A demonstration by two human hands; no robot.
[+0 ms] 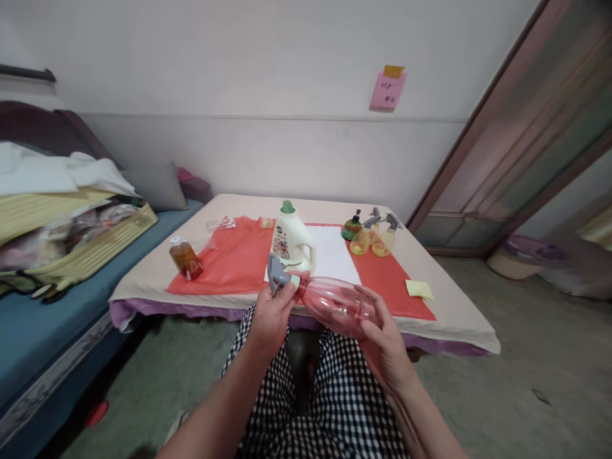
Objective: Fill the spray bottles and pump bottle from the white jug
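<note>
A clear pink spray bottle (335, 299) lies on its side in front of me, held over my lap at the table's near edge. My right hand (382, 338) is wrapped round its body. My left hand (270, 315) grips the grey trigger head (277, 274) at the bottle's neck. Both hands are closed on the bottle.
On the low table (444, 280) lie a red cloth (234, 261), a white sheet (335, 255), a white detergent jug (292, 239), an amber bottle (185, 258), small spray bottles (370, 239) and a yellow note pad (419, 289). A bed with piled things (62, 223) stands at left, a door (526, 127) at right.
</note>
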